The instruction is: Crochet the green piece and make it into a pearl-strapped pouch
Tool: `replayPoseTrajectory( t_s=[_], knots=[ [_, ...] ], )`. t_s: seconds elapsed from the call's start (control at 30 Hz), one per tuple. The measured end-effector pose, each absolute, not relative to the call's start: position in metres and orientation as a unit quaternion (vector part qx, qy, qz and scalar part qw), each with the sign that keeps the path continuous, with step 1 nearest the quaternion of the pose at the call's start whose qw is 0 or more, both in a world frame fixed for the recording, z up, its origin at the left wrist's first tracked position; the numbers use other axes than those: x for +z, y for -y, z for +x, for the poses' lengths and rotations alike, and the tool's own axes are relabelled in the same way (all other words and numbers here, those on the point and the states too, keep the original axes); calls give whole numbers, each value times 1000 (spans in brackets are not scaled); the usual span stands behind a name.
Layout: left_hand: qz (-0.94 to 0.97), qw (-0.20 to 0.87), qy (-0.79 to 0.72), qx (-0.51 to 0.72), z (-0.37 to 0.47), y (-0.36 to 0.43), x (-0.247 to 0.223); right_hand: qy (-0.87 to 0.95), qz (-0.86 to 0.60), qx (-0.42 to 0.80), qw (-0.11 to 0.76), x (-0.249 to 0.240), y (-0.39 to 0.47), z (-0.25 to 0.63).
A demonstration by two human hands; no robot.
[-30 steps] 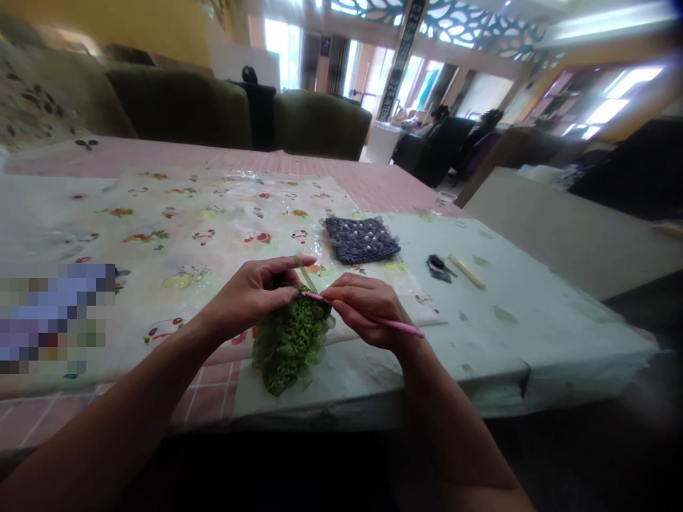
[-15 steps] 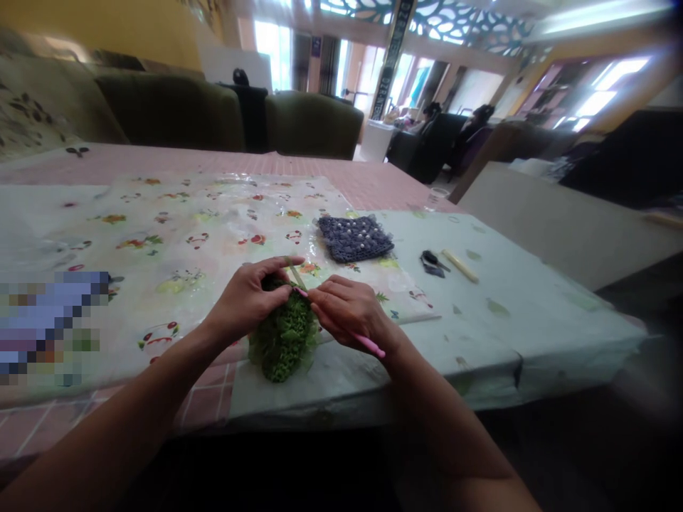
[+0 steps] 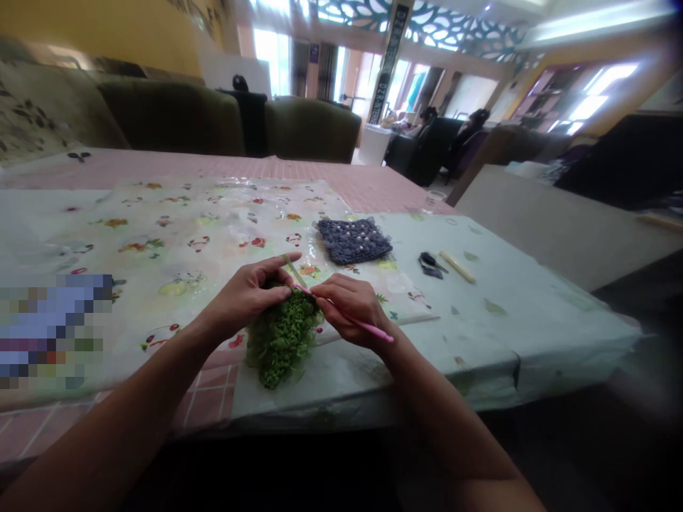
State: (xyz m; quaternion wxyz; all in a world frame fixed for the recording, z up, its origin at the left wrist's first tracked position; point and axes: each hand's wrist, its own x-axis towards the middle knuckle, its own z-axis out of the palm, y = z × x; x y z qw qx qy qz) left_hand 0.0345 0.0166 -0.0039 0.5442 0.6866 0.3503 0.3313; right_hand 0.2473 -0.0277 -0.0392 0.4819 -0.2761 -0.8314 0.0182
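Observation:
My left hand [image 3: 260,288] pinches the top edge of a green crochet piece [image 3: 282,338] with ruffled, frilly sides, which hangs down over the table's near part. A pale green strand [image 3: 294,272] runs from my raised left index finger down to the work. In my right hand [image 3: 349,306] is a pink crochet hook [image 3: 373,330]; its tip meets the top of the green piece beside my left thumb, and its handle end sticks out past my wrist. The stitches at the tip are too small to make out.
Beyond my hands lies a dark blue-grey crocheted piece [image 3: 355,240] with white beads. Right of it are a small black-handled tool [image 3: 431,263] and a cream stick [image 3: 457,267]. A blurred-out blue item [image 3: 53,323] lies at left. Chairs [image 3: 312,128] stand behind the table.
The pink hook has shifted slightly right and its handle has risen a little. The green piece has turned slightly, showing more of its textured face. Both hands keep their grip.

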Motion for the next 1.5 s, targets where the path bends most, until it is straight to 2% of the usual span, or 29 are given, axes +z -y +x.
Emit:
replayPoseTrajectory(
  t_s=[0.23,0.57,0.77,0.93,1.5],
  knots=[
    [700,521,-362,327,36,-16,-1,843,-249,75,471,-33,29,250],
    [655,563,-363,350,38,-13,-2,861,-283,-29,421,-40,25,252],
    [621,579,-396,351,36,-15,4,833,-260,10,489,-39,27,250],
    [610,583,-397,361,37,-15,4,844,-246,45,475,-36,27,250],
    [583,571,-426,390,41,-11,0,865,-275,-131,399,-42,27,245]
  ],
)
